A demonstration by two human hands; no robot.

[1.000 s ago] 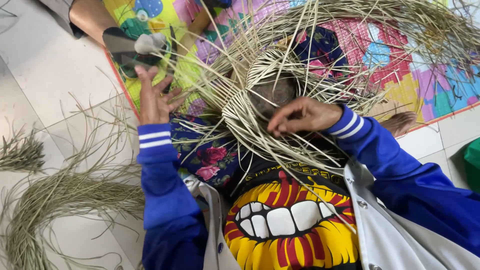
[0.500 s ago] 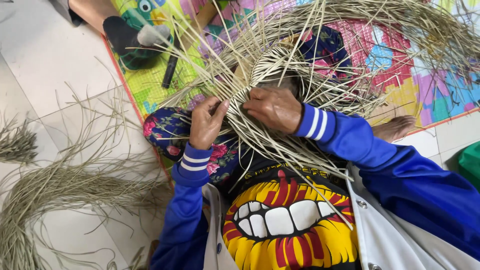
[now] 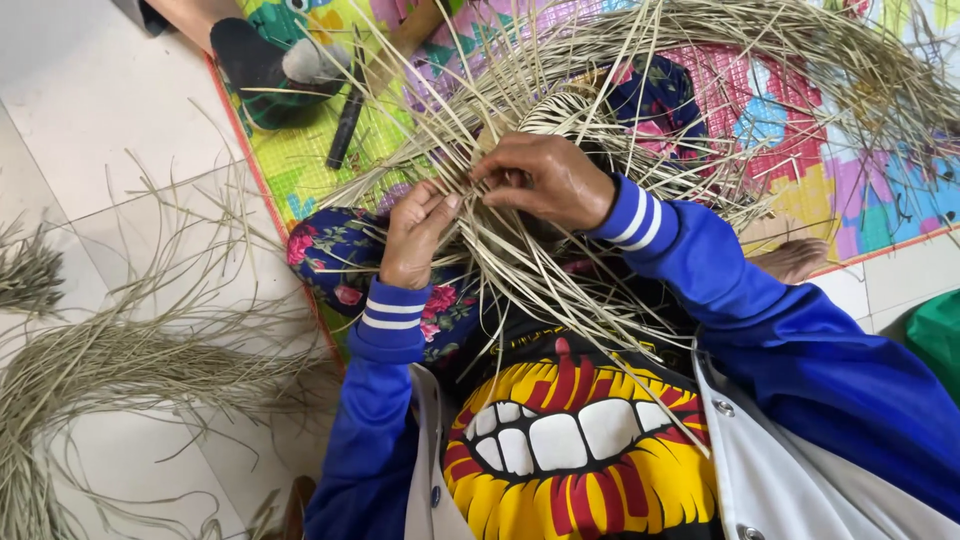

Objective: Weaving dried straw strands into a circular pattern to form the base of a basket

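Together, left hand (image 3: 415,235) and right hand (image 3: 545,180) pinch stiff, pale woven straw strips (image 3: 520,265).

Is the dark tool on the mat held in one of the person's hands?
No, the dark tool lies alone on the mat, apart from both hands.

My left hand (image 3: 418,232) sits just left of the frame's centre, palm turned toward me, fingers curled upward and pressed together, fingertips pointing to the upper right. Its wrist bends back into a blue cuff with white stripes, and the forearm drops almost straight down toward the lower left of the frame. My right hand (image 3: 545,180) lies above and to the right of it, back facing up, knuckles bent, thumb and fingers pinched in a closed grip near the left fingertips. The right forearm slants from the centre down to the lower right edge, elbow out.
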